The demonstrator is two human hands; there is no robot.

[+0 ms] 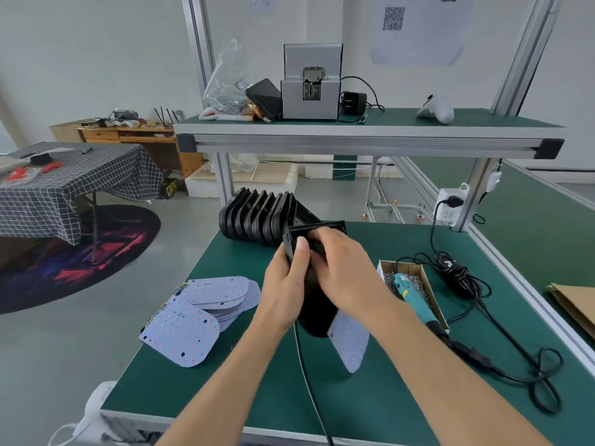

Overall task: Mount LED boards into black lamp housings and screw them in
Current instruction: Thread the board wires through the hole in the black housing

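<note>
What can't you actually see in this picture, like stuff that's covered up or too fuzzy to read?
Head view, the only one:
- Inside of the held black housing: covered by the left hand and right hand.
- LED board under it: upper part hidden behind the housing.
- Screwdriver tip: buried in the screw box.
- Wall notices: print too blurred to read.
- Black cable: runs off the bottom edge.

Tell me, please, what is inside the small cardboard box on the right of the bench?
The cardboard box holds small silvery screws and the teal electric screwdriver's tip, which hides whatever lies beneath it.
</note>
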